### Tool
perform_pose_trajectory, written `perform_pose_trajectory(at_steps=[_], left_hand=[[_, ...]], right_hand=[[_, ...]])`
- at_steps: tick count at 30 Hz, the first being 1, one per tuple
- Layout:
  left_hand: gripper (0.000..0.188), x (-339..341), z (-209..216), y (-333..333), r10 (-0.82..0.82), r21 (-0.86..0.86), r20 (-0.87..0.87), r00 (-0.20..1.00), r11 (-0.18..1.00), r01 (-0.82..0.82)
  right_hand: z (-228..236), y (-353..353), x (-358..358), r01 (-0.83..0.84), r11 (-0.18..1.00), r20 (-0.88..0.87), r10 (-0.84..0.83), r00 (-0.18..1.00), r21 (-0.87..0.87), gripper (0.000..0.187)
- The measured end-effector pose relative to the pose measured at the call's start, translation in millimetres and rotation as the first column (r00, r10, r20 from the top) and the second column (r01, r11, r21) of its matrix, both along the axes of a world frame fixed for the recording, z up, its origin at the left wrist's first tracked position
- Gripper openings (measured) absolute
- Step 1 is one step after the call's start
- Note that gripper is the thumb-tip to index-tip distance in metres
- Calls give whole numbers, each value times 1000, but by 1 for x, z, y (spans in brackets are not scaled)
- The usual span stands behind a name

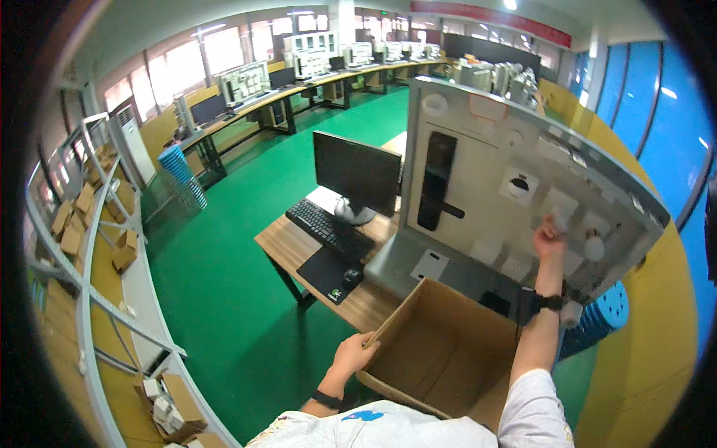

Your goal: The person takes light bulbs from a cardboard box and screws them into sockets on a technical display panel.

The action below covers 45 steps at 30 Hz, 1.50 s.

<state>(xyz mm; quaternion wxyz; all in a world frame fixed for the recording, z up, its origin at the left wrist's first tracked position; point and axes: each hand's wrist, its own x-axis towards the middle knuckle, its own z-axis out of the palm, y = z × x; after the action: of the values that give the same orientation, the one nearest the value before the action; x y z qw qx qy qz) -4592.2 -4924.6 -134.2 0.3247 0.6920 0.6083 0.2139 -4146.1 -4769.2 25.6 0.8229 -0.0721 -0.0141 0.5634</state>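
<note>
My left hand (354,354) is closed on the left rim of an open cardboard box (441,358) in front of my body. Bare brown cardboard shows inside it. Stretched forward past the box, my right hand (550,237) has its fingers curled against a small white device (559,207) on an upright grey display panel (478,134); blur hides the exact grip. A black door lock with a handle (438,179), a white plate with a dark dome (518,187) and a round white knob-like device (594,248) are mounted around it.
A wooden desk (388,302) carries a monitor (357,173), keyboard (328,228) and mouse (352,276). Metal shelving (112,321) with small cartons lines the left. Blue ribbed cylinders (609,310) stand behind the panel's right end. More workbenches (299,88) run along the far windows.
</note>
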Motion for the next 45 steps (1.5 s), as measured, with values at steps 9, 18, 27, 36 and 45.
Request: perform_pose_trajectory(at_steps=[9,18,27,36,45], left_hand=[[39,8,11,5,20,-49,2,1000,999,-20],[33,12,-1,7,5,29,37,999,1000,-6],[35,5,-7,8,53,-17,48,997,998,-52],[36,7,-3,10,31,-14,27,999,999,-31],[37,7,5,8,27,-65,7,1000,998,-27]], right_hand=[[2,2,22,249,852,553,56,832,-460,65],[-2,6,34,74,956,315,20,949,-284,58],[16,-71,14,822,372,883,14,-469,431,40],[6,-92,79,852,181,580,662,-475,491,67],[7,-88,81,932,155,654,674,-342,328,84]])
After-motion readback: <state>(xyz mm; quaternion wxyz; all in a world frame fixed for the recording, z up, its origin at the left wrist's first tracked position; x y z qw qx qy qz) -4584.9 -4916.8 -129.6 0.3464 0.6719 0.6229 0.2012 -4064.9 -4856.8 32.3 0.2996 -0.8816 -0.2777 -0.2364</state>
